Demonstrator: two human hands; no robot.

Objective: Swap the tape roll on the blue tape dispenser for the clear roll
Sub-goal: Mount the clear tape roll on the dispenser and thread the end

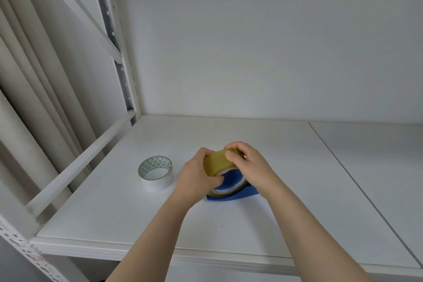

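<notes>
Spanning a white metal rack (128, 75), the shelf (109, 215) bears a white roll (158, 182).

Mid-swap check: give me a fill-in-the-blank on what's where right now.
1. The left hand and right hand grip the clear roll over the dispenser, which is ____.
2. The white roll sits on the shelf to the ____ of the left hand.
3. The white roll is touched by ____ hand.
Missing: blue; left; neither.
</notes>
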